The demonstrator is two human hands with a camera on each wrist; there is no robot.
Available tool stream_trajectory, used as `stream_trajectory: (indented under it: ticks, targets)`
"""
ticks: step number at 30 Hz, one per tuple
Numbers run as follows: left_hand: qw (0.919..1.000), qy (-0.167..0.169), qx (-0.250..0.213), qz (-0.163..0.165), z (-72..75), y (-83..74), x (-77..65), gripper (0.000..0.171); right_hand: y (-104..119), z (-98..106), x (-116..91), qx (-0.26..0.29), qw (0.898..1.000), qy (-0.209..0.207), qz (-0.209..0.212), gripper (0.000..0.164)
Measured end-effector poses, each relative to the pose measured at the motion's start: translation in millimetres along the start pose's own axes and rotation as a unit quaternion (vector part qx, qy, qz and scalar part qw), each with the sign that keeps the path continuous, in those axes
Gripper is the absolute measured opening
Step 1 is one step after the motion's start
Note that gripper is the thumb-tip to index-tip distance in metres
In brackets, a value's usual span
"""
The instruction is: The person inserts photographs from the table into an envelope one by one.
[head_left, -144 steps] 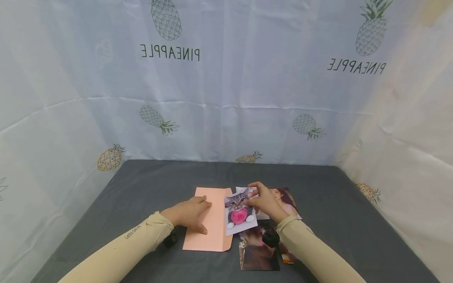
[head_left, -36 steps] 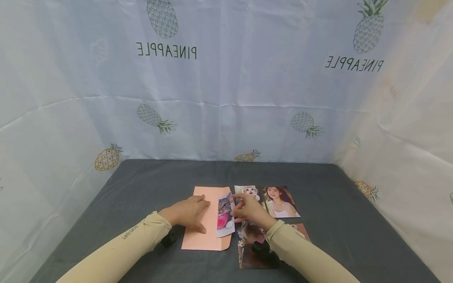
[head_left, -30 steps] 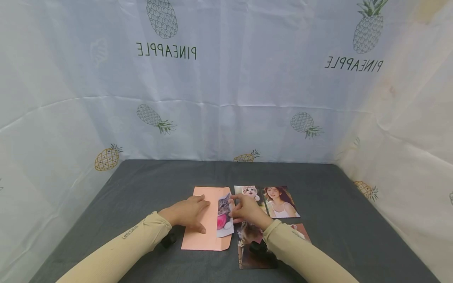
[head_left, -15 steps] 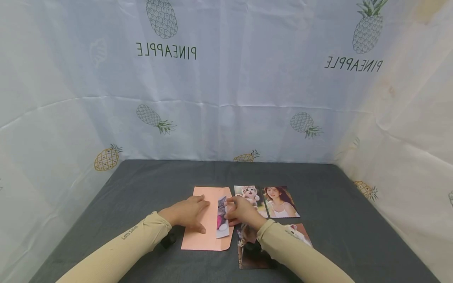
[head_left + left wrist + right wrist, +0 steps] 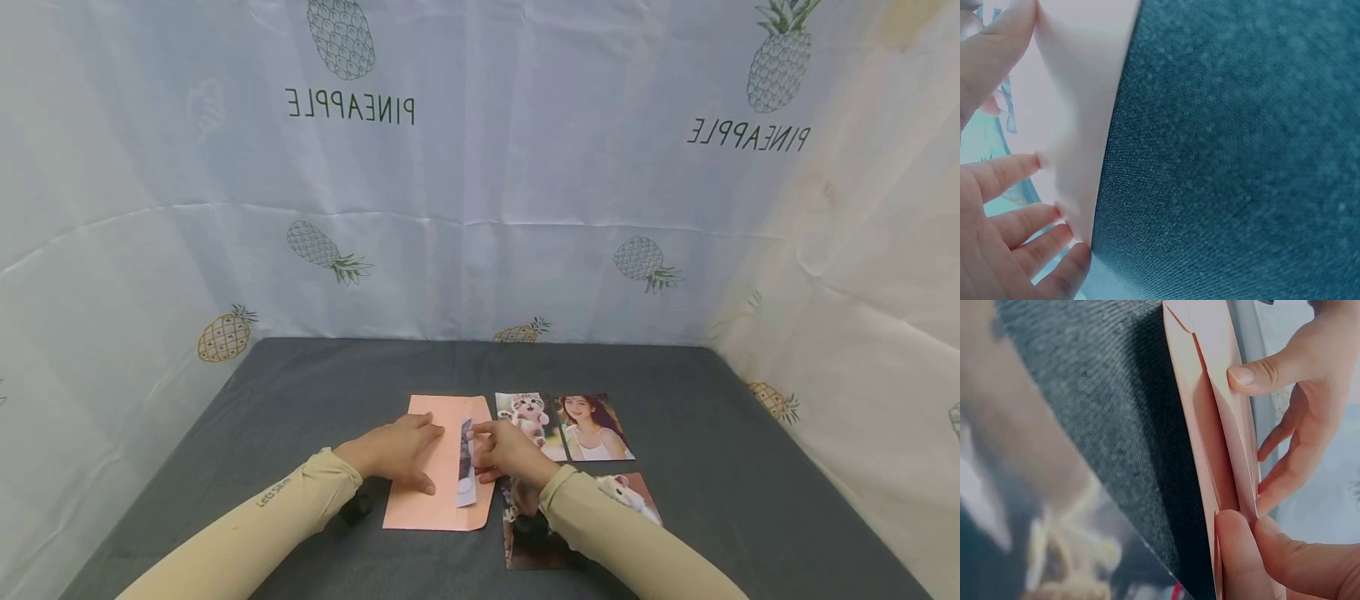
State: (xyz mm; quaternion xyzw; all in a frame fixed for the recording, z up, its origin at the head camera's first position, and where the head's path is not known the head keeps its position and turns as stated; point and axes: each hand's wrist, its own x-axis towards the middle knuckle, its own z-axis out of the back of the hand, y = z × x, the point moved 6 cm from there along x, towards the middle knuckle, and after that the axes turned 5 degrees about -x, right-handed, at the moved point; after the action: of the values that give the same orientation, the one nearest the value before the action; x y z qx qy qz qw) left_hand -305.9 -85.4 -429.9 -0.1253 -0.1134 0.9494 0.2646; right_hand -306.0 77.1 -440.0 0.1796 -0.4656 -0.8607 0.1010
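A peach paper envelope (image 5: 435,514) lies flat on the dark cloth, its open side and flap to the right. My left hand (image 5: 397,454) rests on it with fingers spread; the left wrist view shows the fingertips (image 5: 1029,164) pressing its surface. A cat photo (image 5: 466,479) is mostly inside the envelope, with a narrow strip showing along the opening. My right hand (image 5: 516,454) pinches that strip's right edge between thumb and fingers. In the right wrist view the envelope's mouth gapes beside the pinching fingertips (image 5: 1238,540).
Right of the envelope lie a kitten photo (image 5: 528,417) and a portrait photo (image 5: 597,437). Nearer, more animal photos, one brown (image 5: 525,550) and one reddish (image 5: 643,492), lie partly under the right sleeve (image 5: 622,521). A pineapple-print curtain (image 5: 480,275) stands behind the table.
The right hand has brought the cat photo left from over the other photos and slid it into the envelope, so less of it shows. The left hand has stayed in place.
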Motion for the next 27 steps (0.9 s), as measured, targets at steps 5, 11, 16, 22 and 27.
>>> stream_trajectory:
  ticks: [5,11,16,22,27]
  targets:
    - [1.0000,0.000,-0.003,-0.002,0.0,0.8,-0.2,0.087,-0.1,-3.0,1.7,0.001,1.000,-0.005,0.004,0.055]
    - [1.0000,0.001,-0.001,-0.001,-0.5,1.2,-0.2,0.088,1.0,-5.8,3.2,-0.016,1.000,-0.017,0.001,0.051]
    - [1.0000,0.002,-0.005,-0.001,-0.1,0.6,-0.5,0.088,2.9,-8.6,4.1,-0.025,1.000,-0.018,-0.001,0.049]
    - [1.0000,0.000,-0.005,-0.005,0.4,0.1,-0.7,0.088,3.4,-10.2,5.0,-0.031,0.999,-0.021,-0.010,0.048]
    - [1.0000,0.001,-0.001,-0.004,0.3,0.2,-0.4,0.088,4.2,-10.1,5.8,-0.039,0.999,-0.027,-0.013,0.048]
